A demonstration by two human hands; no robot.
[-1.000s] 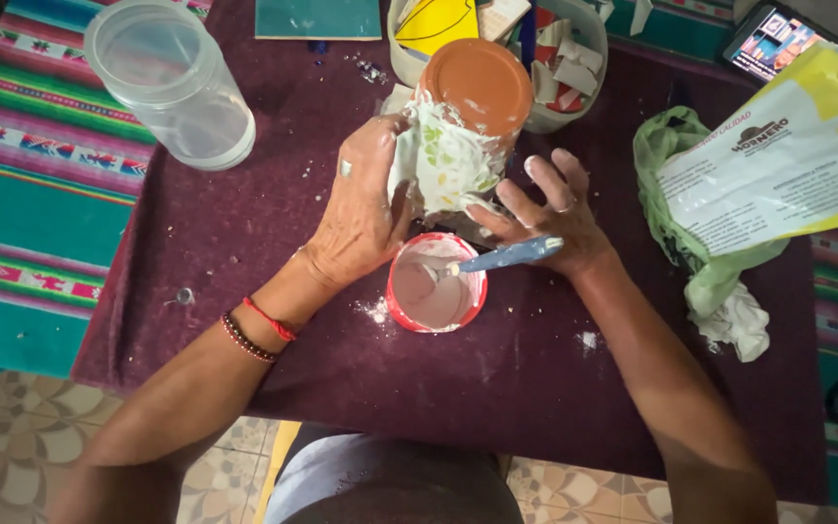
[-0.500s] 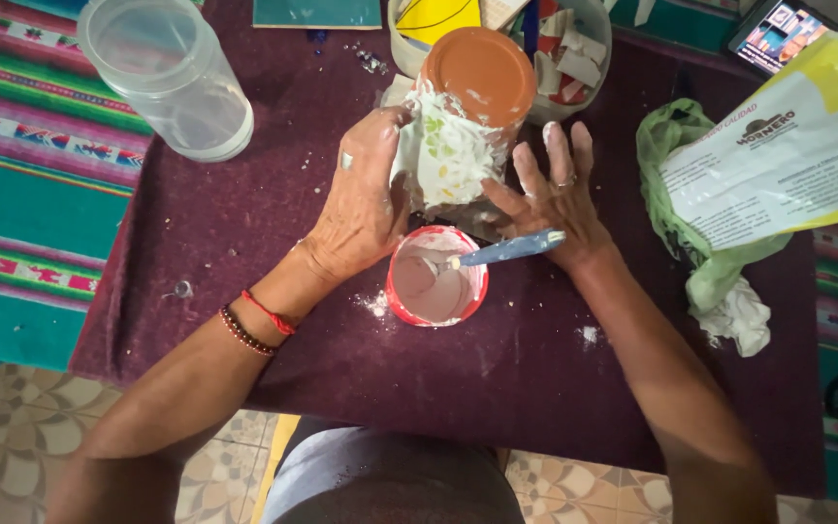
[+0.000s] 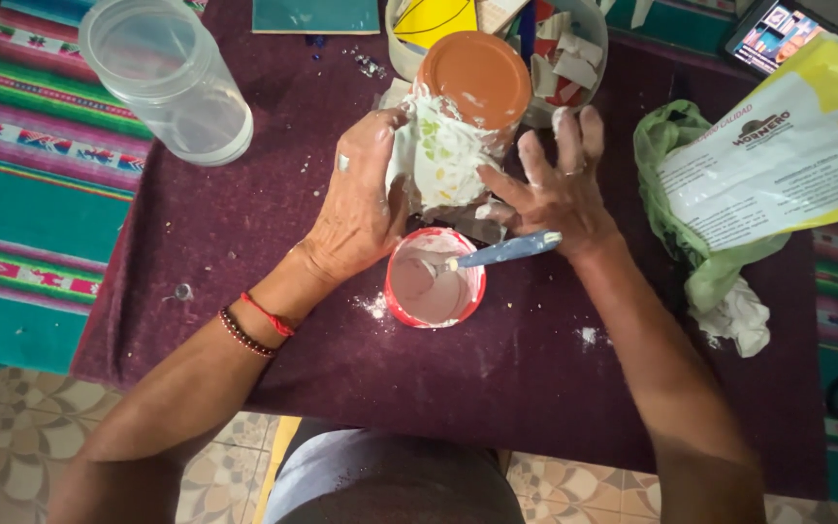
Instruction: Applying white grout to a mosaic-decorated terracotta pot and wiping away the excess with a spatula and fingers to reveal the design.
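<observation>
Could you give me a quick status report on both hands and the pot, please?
Left hand grips the upturned clay pot, palm on its paste-covered side. Right hand open, fingers spread against it. Red cup with blue-handled tool just below.

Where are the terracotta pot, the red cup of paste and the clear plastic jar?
terracotta pot [image 3: 480,78], head view, on its upturned orange base.
red cup [image 3: 397,304], head view, on its left rim.
clear plastic jar [image 3: 208,116], head view, on its side wall.
</observation>
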